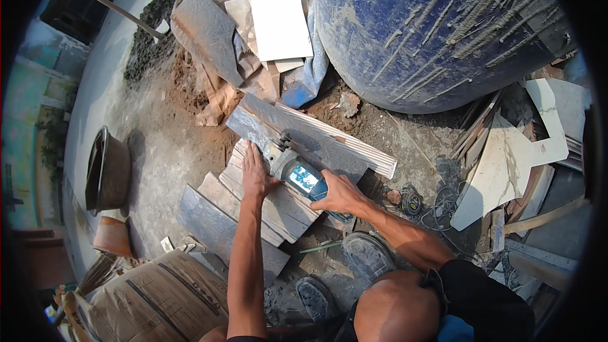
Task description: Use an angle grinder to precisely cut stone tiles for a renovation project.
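Note:
My right hand [337, 193] is wrapped round the body of a teal angle grinder [299, 176]. The grinder's head rests over a dark grey tile [247, 120], which lies tilted across lighter ribbed tiles [274, 215]. My left hand [256, 174] presses with outstretched fingers at the left of the grinder head, on the tiles, its thumb close to the tool. A striped tile strip [373, 155] runs along the far edge of the dark one. Another grey slab [209, 225] sticks out toward the lower left.
A big blue drum [424, 31] stands behind. Broken tiles lie right [497, 174] and above [278, 12]. At left are a black tub [107, 171], an orange bucket [113, 235] and a shovel handle [126, 14]. Sacks [164, 301] sit lower left. My shoes and a cable [446, 228] are near the tiles.

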The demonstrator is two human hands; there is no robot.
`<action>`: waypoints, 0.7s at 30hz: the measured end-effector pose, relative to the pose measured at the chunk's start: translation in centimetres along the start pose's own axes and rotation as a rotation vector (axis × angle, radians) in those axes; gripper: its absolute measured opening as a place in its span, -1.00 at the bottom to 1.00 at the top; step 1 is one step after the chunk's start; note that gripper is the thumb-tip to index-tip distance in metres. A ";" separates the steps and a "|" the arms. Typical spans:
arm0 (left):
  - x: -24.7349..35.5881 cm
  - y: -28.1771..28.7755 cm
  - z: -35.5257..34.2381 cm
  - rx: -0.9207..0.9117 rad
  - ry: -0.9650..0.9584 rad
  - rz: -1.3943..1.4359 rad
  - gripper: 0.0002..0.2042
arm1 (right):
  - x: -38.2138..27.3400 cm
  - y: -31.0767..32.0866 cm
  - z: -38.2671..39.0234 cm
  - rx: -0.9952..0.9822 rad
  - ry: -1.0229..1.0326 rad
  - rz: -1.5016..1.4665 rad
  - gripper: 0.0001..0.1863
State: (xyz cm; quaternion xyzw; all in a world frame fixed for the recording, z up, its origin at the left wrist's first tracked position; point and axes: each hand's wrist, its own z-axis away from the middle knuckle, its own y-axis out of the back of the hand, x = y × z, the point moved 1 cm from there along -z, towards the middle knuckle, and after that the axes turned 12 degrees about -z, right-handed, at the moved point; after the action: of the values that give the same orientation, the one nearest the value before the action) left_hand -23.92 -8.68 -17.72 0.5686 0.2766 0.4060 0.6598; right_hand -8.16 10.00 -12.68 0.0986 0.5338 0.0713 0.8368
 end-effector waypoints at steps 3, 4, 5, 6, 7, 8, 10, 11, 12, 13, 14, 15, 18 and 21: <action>0.0 0.0 0.0 -0.014 0.013 -0.003 0.19 | -0.2 0.1 -0.1 -0.022 -0.017 0.012 -0.18; 0.1 0.0 0.0 -0.015 0.011 -0.004 0.19 | -0.2 0.1 -0.1 -0.038 -0.030 0.017 -0.17; 0.1 0.1 0.0 -0.008 0.009 -0.003 0.19 | -0.2 0.1 -0.1 -0.037 -0.030 0.016 -0.17; 0.1 0.0 0.0 -0.001 0.008 -0.003 0.19 | -0.2 0.1 -0.2 -0.034 -0.028 0.024 -0.17; 0.1 0.0 0.0 -0.002 0.007 -0.004 0.19 | -0.2 0.1 -0.2 -0.032 -0.026 0.033 -0.17; 0.0 -0.1 -0.1 0.004 0.009 -0.005 0.19 | -0.2 0.1 -0.2 -0.031 -0.026 0.032 -0.17; 0.1 -0.1 -0.1 0.007 0.009 -0.004 0.19 | -0.1 0.2 -0.2 -0.044 -0.050 0.019 -0.15; 0.2 -0.2 0.0 0.002 0.014 -0.003 0.19 | -0.1 0.2 -0.1 -0.044 -0.052 0.018 -0.15; 0.1 -0.1 0.0 -0.001 0.020 -0.004 0.19 | -0.2 0.1 -0.1 -0.036 -0.052 0.029 -0.14; 0.1 -0.1 0.1 -0.002 0.020 -0.005 0.19 | -0.2 0.1 0.0 -0.029 -0.053 0.039 -0.13; 0.1 -0.1 0.1 0.006 0.021 -0.001 0.19 | -0.2 0.1 0.0 -0.029 -0.054 0.038 -0.13; 0.1 -0.1 0.1 0.013 0.021 0.004 0.18 | -0.2 0.1 0.0 -0.036 -0.064 0.033 -0.13; 0.3 -0.1 0.3 0.068 -0.012 0.032 0.17 | -0.1 0.2 0.2 -0.042 -0.080 0.030 -0.12; 0.2 0.0 0.1 0.043 -0.012 -0.008 0.16 | -0.3 0.3 0.2 -0.045 -0.085 0.031 -0.12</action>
State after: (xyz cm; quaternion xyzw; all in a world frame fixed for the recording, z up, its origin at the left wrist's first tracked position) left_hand -23.67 -8.54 -17.70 0.5837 0.2836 0.3940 0.6508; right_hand -8.11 10.21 -12.31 0.0907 0.4945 0.0919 0.8595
